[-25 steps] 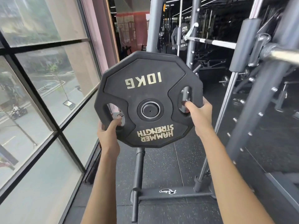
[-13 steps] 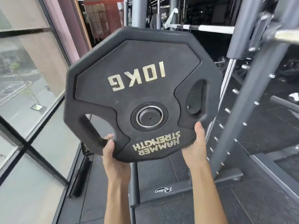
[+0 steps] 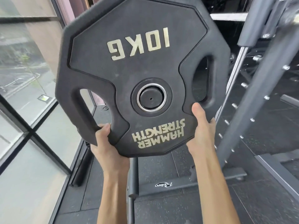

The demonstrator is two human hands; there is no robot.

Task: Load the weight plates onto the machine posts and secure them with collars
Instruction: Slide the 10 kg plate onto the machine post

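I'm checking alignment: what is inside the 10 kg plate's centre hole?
A black round face with a small dot fills the steel-ringed centre hole, possibly a post end. Its shaft and mounting are covered by the 10 kg plate, held by the left hand and right hand.

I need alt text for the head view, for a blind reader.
Two hands hold a black 10KG Hammer Strength weight plate, lettering upside down. The left hand grips its handle slot, the right hand its lower edge. Window at left, grey rack upright at right.
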